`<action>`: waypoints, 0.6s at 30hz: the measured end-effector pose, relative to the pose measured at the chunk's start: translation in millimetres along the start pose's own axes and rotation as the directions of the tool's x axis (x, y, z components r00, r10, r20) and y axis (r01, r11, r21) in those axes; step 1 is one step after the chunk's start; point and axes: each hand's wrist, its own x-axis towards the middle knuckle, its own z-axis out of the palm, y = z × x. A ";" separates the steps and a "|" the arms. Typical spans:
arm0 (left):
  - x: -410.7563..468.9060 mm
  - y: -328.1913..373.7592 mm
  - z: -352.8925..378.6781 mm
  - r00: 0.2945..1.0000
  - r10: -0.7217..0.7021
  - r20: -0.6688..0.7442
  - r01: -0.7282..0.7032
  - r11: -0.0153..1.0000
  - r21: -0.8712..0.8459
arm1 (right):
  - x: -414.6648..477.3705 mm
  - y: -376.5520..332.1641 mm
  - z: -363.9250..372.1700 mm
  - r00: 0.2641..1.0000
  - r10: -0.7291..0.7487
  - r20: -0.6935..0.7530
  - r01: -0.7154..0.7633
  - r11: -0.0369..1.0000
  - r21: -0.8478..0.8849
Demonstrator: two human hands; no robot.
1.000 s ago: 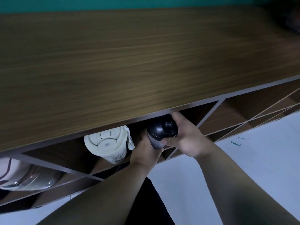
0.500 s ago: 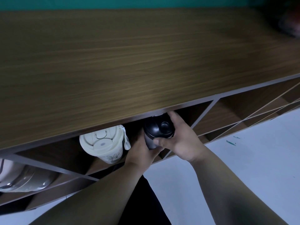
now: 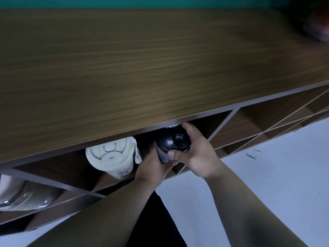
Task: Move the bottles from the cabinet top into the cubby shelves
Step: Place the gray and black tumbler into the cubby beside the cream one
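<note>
A black bottle (image 3: 170,140) with a round cap sits partly inside the top middle cubby, just under the front edge of the wooden cabinet top (image 3: 142,65). My left hand (image 3: 154,166) grips its body from the lower left. My right hand (image 3: 197,151) wraps its lid and right side, thumb across the front. A cream lidded tumbler (image 3: 112,157) stands in the same cubby, to the left of the black bottle. A grey and white bottle (image 3: 23,195) lies in the cubby at the far left. The backs of the cubbies are hidden by the top.
Diagonal dividers (image 3: 220,125) split the shelves into cubbies; those to the right (image 3: 263,118) hold nothing visible. A dark reddish object (image 3: 318,27) rests at the far right corner of the cabinet top. Pale floor (image 3: 267,175) lies below, with a green mark.
Both hands and the black bottle have shifted slightly up and further under the cabinet top's edge, deeper into the cubby. The view has drifted a little.
</note>
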 end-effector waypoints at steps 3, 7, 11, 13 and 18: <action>1.0 -1.3 -0.4 1.000 0.012 -0.002 -0.012 1.000 -0.004 | -0.7 1.6 2.2 1.000 -0.010 -0.011 0.010 1.000 0.014; -0.7 -0.9 -0.4 1.000 -0.003 0.020 0.003 1.000 0.001 | -2.1 -1.6 0.9 1.000 0.003 0.005 -0.003 1.000 0.026; -20.4 8.6 -10.6 0.998 0.007 0.064 -0.002 0.998 -0.065 | -15.2 -11.2 -4.3 1.000 -0.020 0.011 0.019 0.996 0.092; -37.7 10.1 -21.6 0.995 0.032 0.097 -0.028 0.999 -0.042 | -30.3 -17.1 -5.5 0.999 -0.039 -0.030 0.041 0.997 0.067; -84.1 -3.9 -65.2 0.966 -0.091 0.244 0.050 0.984 0.169 | -74.4 -47.2 10.6 0.973 -0.127 -0.194 0.122 0.992 -0.039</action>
